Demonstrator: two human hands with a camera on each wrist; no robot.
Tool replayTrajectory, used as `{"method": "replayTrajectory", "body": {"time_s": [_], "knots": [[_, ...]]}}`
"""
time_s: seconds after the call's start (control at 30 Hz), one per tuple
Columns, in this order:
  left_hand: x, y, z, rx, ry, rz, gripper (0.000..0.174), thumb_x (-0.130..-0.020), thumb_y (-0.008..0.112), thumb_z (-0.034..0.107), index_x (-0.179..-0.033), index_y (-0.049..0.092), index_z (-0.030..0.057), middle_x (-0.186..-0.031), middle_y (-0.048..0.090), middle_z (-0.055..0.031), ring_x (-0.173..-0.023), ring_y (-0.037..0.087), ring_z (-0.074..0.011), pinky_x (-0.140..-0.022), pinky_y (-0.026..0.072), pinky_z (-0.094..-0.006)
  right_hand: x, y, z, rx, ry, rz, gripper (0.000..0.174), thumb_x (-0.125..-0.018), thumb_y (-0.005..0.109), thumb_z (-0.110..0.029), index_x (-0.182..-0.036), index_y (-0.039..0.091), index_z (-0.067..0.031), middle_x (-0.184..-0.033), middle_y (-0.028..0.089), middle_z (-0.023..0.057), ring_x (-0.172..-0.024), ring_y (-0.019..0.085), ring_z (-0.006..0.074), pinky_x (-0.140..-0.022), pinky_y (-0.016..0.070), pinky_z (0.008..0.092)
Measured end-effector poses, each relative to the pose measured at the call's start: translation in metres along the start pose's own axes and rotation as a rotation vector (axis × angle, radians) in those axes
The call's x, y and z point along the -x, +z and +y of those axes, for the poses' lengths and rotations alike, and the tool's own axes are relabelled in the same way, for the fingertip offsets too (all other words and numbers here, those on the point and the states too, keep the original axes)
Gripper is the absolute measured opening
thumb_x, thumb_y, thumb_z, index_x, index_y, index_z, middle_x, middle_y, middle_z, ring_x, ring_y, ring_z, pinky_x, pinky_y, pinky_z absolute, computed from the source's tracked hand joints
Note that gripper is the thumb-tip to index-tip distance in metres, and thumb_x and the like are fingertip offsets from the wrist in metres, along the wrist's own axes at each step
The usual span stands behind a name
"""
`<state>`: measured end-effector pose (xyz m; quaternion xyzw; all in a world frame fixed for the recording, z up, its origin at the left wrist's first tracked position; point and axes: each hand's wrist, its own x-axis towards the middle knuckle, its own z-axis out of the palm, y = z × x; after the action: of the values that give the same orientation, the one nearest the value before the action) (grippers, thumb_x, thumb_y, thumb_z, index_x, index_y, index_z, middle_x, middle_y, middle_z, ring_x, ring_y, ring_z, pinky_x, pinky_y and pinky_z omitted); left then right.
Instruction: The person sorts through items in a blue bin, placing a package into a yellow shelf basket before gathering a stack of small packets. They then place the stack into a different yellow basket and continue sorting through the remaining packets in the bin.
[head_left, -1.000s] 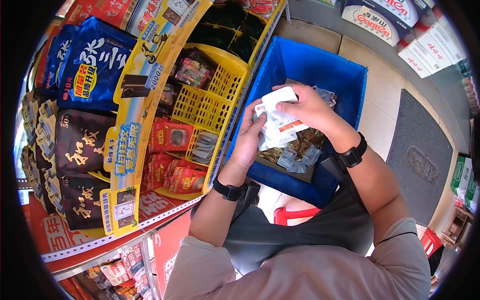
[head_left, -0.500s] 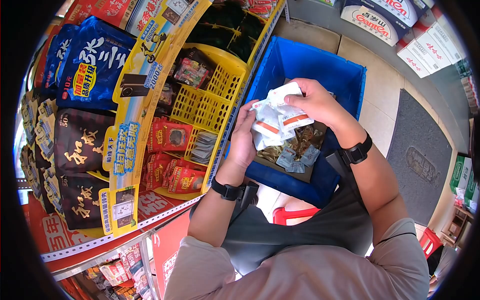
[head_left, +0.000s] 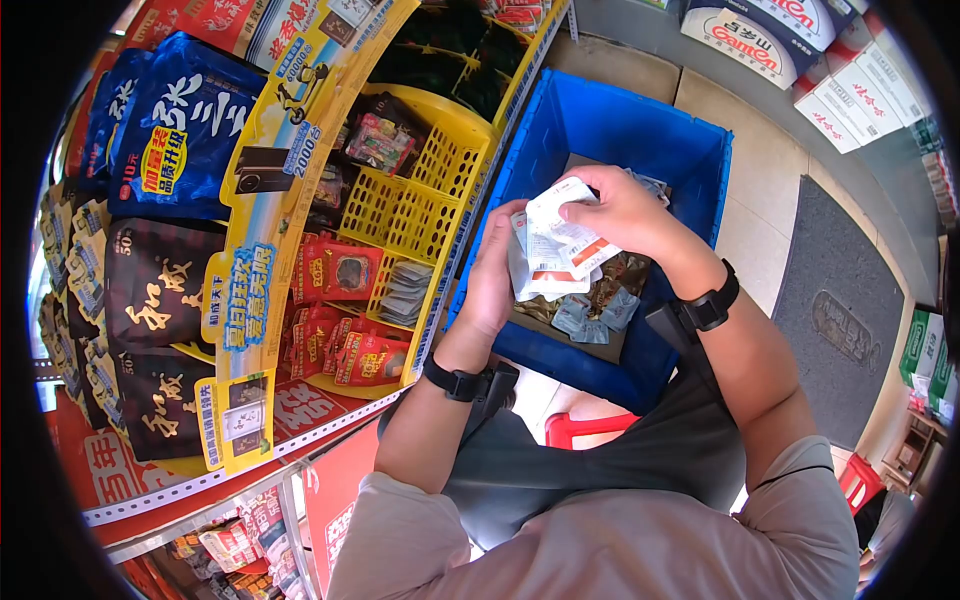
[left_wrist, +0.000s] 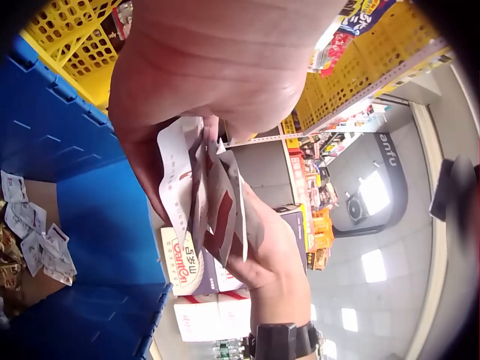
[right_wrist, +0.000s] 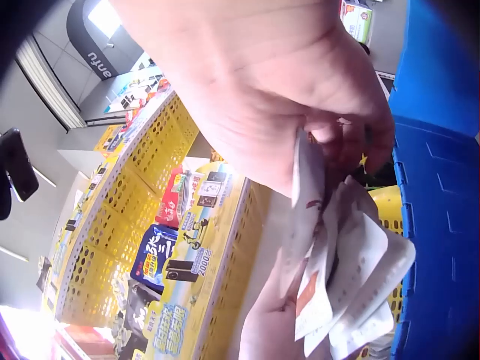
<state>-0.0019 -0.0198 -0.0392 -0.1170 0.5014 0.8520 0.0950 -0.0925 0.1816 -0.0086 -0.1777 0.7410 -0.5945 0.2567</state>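
Observation:
Several white sachets (head_left: 552, 250) with orange bands are fanned out between the two hands, above the blue crate (head_left: 682, 140). From the left, my left hand (head_left: 490, 275) grips their edge; in the left wrist view the sachets (left_wrist: 214, 195) stick out from under its palm. On the other side my right hand (head_left: 628, 212) pinches the upper sachets, its thumb lying over their printed face. The right wrist view shows the sachets (right_wrist: 352, 262) spread edge-on below that hand. Inside the crate lie pale blue sachets (head_left: 590, 316) and gold-brown packets (head_left: 628, 272).
Left of the crate stands a shelf with yellow perforated baskets (head_left: 400, 212), holding red packets (head_left: 340, 272) and grey sachets (head_left: 408, 292). Large blue bags (head_left: 190, 120) hang farther left. Cartons (head_left: 740, 45) stand at the back right, near a dark floor mat (head_left: 835, 310).
The sachets were spread apart into a wider fan, then drawn closer and tilted. My right hand shifted slightly over them; the crate and shelf stayed put.

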Motion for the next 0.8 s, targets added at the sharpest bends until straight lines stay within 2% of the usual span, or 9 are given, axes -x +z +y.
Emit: {"method": "replayTrajectory", "body": {"time_s": [0.1, 0.2, 0.23, 0.33, 0.43, 0.53, 0.67, 0.7, 0.8], "knots": [[0.001, 0.002, -0.005, -0.112, 0.035, -0.01, 0.03, -0.112, 0.049, 0.021, -0.14, 0.049, 0.0113, -0.13, 0.06, -0.0063, -0.12, 0.059, -0.0152, -0.103, 0.0484, -0.031, -0.004, 0.013, 0.018, 0.114, -0.083, 0.052, 0.022, -0.096, 0.069, -0.005, -0.117, 0.066, -0.0001, -0.108, 0.07, 0.0071, -0.098, 0.066, 0.0133, -0.088, 0.0546, 0.0315], [-0.001, -0.002, -0.01, -0.169, 0.052, 0.001, 0.03, -0.112, 0.049, 0.02, -0.141, 0.048, 0.0122, -0.131, 0.06, -0.0061, -0.119, 0.059, -0.0147, -0.102, 0.049, -0.0303, -0.001, 0.027, 0.023, 0.077, -0.052, 0.128, 0.027, -0.099, 0.066, -0.006, -0.125, 0.062, -0.0043, -0.118, 0.066, 0.0084, -0.105, 0.064, 0.0143, -0.09, 0.0541, 0.0321], [0.0, -0.002, -0.009, -0.195, 0.054, 0.014, 0.031, -0.112, 0.049, 0.02, -0.141, 0.048, 0.0122, -0.131, 0.06, -0.0064, -0.119, 0.059, -0.0147, -0.101, 0.0491, -0.0301, 0.0, 0.027, 0.02, 0.159, -0.053, 0.126, 0.034, -0.102, 0.063, -0.007, -0.135, 0.054, -0.0076, -0.121, 0.064, 0.0106, -0.106, 0.064, 0.016, -0.091, 0.0537, 0.0323], [0.003, 0.006, -0.004, -0.13, -0.018, 0.095, 0.032, -0.112, 0.048, 0.021, -0.143, 0.047, 0.012, -0.132, 0.06, -0.0074, -0.12, 0.059, -0.0152, -0.101, 0.0499, -0.0302, -0.001, 0.038, 0.025, -0.2, 0.092, 0.039, 0.042, -0.103, 0.061, -0.007, -0.142, 0.047, -0.0085, -0.118, 0.064, 0.0124, -0.105, 0.064, 0.0176, -0.091, 0.0529, 0.032], [0.007, 0.014, -0.002, -0.075, -0.056, 0.121, 0.036, -0.112, 0.049, 0.02, -0.147, 0.044, 0.0128, -0.134, 0.058, -0.0091, -0.121, 0.059, -0.0166, -0.102, 0.0505, -0.0311, 0.003, 0.05, 0.024, -0.063, 0.065, 0.083, 0.049, -0.103, 0.061, -0.009, -0.148, 0.04, -0.0085, -0.116, 0.065, 0.0139, -0.105, 0.064, 0.0179, -0.091, 0.0525, 0.0317], [0.005, 0.015, -0.013, -0.166, 0.01, 0.097, 0.046, -0.11, 0.051, 0.016, -0.153, 0.036, 0.0151, -0.138, 0.055, -0.0122, -0.122, 0.06, -0.0193, -0.1, 0.053, -0.0331, 0.003, 0.064, 0.026, -0.089, -0.007, 0.209, 0.05, -0.103, 0.058, -0.013, -0.147, 0.038, -0.0028, -0.106, 0.068, 0.0187, -0.091, 0.069, 0.0246, -0.083, 0.0532, 0.0369], [0.005, 0.014, -0.013, -0.096, 0.06, 0.194, 0.05, -0.109, 0.05, 0.013, -0.156, 0.033, 0.0172, -0.139, 0.055, -0.0136, -0.117, 0.064, -0.0199, -0.095, 0.0572, -0.0339, -0.003, 0.061, 0.014, -0.324, 0.069, 0.37, 0.067, -0.102, 0.064, -0.022, -0.155, 0.029, 0.0002, -0.126, 0.063, 0.0234, -0.105, 0.066, 0.0247, -0.09, 0.0533, 0.0357], [0.006, 0.017, -0.008, -0.056, 0.07, 0.24, 0.05, -0.109, 0.05, 0.013, -0.156, 0.033, 0.0179, -0.139, 0.055, -0.0135, -0.117, 0.064, -0.02, -0.095, 0.0575, -0.034, -0.006, 0.057, 0.015, -0.355, 0.062, 0.308, 0.075, -0.102, 0.064, -0.03, -0.158, 0.025, 0.0022, -0.136, 0.058, 0.0255, -0.112, 0.064, 0.025, -0.095, 0.0523, 0.0348], [-0.001, 0.006, -0.013, -0.013, 0.139, 0.303, 0.051, -0.109, 0.049, 0.013, -0.157, 0.033, 0.0203, -0.139, 0.056, -0.0127, -0.118, 0.064, -0.0202, -0.095, 0.0573, -0.0337, 0.005, 0.064, 0.013, -0.395, 0.18, 0.203, 0.077, -0.103, 0.063, -0.034, -0.158, 0.024, 0.0043, -0.136, 0.058, 0.0251, -0.113, 0.063, 0.0244, -0.096, 0.0516, 0.0336]]}}
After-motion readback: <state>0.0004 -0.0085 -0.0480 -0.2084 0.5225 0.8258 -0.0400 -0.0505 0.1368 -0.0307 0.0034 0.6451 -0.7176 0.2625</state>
